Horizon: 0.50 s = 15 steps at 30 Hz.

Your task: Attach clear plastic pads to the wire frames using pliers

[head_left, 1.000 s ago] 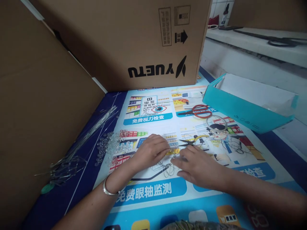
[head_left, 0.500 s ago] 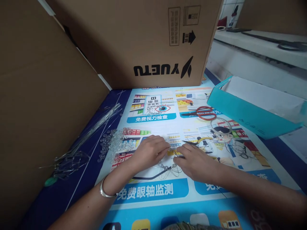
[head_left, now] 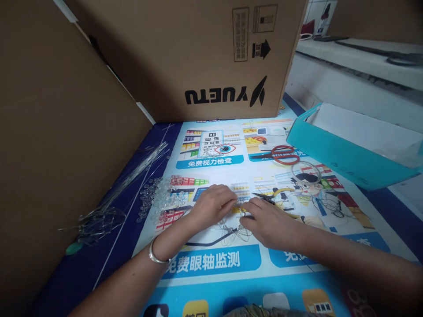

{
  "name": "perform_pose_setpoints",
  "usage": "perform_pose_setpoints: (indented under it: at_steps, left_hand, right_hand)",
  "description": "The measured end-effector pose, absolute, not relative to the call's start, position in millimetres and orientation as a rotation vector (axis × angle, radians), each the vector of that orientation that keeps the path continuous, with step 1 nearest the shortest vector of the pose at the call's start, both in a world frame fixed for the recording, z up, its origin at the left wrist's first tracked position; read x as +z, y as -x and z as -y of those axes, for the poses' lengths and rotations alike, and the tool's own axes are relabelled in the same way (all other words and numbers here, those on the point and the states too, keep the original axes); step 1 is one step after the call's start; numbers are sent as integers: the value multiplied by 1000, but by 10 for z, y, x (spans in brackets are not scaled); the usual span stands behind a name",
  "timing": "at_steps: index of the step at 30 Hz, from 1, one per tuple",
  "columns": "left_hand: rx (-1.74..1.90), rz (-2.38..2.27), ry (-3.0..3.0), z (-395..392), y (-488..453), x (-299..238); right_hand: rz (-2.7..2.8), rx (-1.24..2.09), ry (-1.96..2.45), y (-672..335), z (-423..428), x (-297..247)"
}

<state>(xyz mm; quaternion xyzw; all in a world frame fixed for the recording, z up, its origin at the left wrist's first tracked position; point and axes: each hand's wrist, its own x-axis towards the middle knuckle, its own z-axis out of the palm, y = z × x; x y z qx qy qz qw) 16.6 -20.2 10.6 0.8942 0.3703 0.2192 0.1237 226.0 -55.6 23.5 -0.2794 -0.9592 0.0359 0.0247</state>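
Observation:
My left hand [head_left: 213,204] and my right hand [head_left: 266,220] meet at the middle of a printed poster mat [head_left: 211,264]. Both are pinched on a small piece of thin wire work [head_left: 239,210] between their fingertips; what it is exactly is too small to make out. More thin wire and a dark cord [head_left: 228,233] lie on the mat just below the hands. A heap of small clear beads [head_left: 161,198] sits left of my left hand. Small pliers with yellow handles [head_left: 276,195] lie just beyond my right hand. A silver bangle [head_left: 157,257] circles my left wrist.
A large cardboard box [head_left: 205,57] stands at the back, another cardboard wall [head_left: 49,132] on the left. A bundle of long wires [head_left: 122,189] lies along the left. Red-handled scissors [head_left: 279,155], a clear tape ring [head_left: 306,172] and a teal box [head_left: 346,149] are at the right.
Both hands stay pinched together at the same spot with only small finger movements. The view has shifted slightly.

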Motion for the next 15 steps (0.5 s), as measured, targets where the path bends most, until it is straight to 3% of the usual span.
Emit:
perform_pose_setpoints:
  at_steps: [15]
  left_hand:
    - [462, -878, -2676, 146, -120, 182]
  right_hand:
    - [2940, 105, 865, -2256, 558, 242]
